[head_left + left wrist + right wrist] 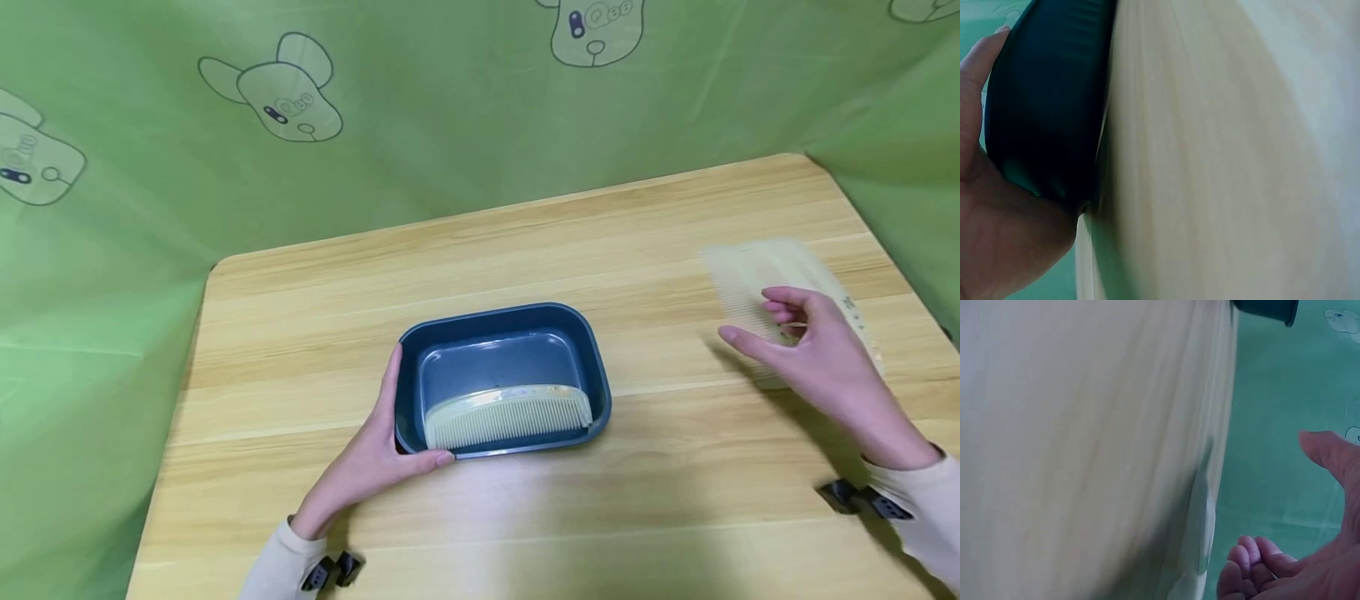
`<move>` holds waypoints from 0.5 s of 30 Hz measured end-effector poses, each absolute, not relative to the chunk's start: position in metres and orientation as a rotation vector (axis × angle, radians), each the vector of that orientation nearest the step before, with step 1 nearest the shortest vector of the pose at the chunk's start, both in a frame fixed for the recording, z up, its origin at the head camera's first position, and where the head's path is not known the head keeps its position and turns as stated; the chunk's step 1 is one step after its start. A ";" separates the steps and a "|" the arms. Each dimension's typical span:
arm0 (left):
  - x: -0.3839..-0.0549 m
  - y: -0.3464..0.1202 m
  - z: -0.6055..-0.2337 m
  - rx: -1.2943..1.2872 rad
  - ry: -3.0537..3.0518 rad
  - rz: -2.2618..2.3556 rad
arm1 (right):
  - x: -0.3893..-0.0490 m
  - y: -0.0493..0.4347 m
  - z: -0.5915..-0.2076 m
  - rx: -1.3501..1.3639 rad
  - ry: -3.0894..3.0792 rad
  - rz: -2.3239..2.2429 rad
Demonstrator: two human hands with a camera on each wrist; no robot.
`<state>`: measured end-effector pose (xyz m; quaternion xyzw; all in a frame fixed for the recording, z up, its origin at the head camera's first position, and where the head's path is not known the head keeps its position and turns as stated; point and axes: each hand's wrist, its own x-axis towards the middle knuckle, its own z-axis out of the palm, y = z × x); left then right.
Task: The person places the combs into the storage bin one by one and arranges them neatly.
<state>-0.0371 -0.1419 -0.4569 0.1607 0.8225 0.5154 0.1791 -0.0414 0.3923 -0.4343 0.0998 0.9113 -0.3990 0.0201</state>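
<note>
A dark blue rectangular plastic box [498, 333] stands on the table in the head view. Inside it, along the near wall, lies a pale comb [510, 417] with its teeth toward me. My left hand [375, 446] grips the box's near left corner, thumb along the front wall and fingers up the left side. To the right, pale combs [780, 260] lie on the table, blurred and partly covered by my right hand [817, 354]. That hand hovers over them with fingers loosely bent and thumb apart, holding nothing. The right wrist view shows a comb [1200, 519] beside the hand.
The wood-grain table [315, 317] has rounded far corners. Green cloth [450, 117] with printed cartoon animal heads hangs behind it and along both sides. Small black devices are strapped at both wrists.
</note>
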 end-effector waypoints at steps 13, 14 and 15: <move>-0.037 -0.142 -0.458 0.454 2.314 1.470 | -0.049 0.406 -0.439 0.196 2.991 -1.084; -0.037 -0.142 -0.458 0.454 2.313 1.470 | -0.050 0.407 -0.439 0.187 3.003 -1.062; -0.037 -0.142 -0.458 0.455 2.312 1.470 | -0.050 0.408 -0.440 0.176 3.014 -1.043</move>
